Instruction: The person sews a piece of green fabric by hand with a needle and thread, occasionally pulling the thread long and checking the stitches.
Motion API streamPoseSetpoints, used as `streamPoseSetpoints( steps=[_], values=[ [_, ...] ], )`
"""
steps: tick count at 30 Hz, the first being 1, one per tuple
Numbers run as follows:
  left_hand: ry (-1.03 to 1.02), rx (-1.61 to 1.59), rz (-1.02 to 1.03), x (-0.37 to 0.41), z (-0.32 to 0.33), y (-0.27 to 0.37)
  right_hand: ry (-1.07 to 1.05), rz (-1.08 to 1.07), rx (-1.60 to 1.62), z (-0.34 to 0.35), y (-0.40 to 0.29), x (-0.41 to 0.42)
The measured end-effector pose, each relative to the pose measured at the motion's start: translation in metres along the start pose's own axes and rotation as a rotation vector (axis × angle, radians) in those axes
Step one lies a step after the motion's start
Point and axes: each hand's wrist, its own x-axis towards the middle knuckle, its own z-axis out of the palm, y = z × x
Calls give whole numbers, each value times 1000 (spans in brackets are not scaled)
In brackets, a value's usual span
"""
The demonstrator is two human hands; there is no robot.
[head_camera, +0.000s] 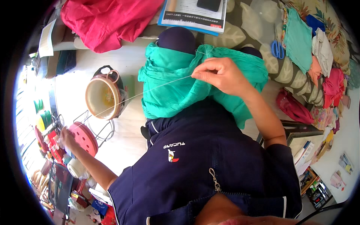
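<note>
Green cloth (174, 84) lies draped and bunched over the person's lap and knees. Above it, my right hand (222, 74) pinches a thin white thread (143, 92) between thumb and forefinger. The thread runs straight and taut down to the left, across the cloth and past a pot-like container. At its far end is my left hand (67, 137), stretched out by a pink round stool seat with holes (83, 139). This hand is small and blurred, but the thread leads into its fingers. A loose tangle of thread (206, 50) rests at the cloth's upper edge.
Blue-handled scissors (278, 50) lie on the leaf-patterned sofa cover (284, 69), near folded cloths (298, 42). Papers with a dark phone (208, 4) are beyond the knees, with crimson cloth (109, 22) to their left. The cream-rimmed container (89, 97) stands left of the lap.
</note>
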Motion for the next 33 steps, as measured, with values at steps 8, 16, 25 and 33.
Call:
streamPoseSetpoints(
  steps=[8,16,25,33],
  values=[
    [-235,149,624,-165,116,115,36,-48,-91,16,0,8],
    [-1154,-431,617,-346,222,236,39,-98,-136,14,-9,1],
    [-1362,-533,-134,-343,218,216,-23,-68,63,11,-5,-11],
    [-1339,-596,-367,-308,190,176,271,-102,-169,-18,15,-15]
  ],
)
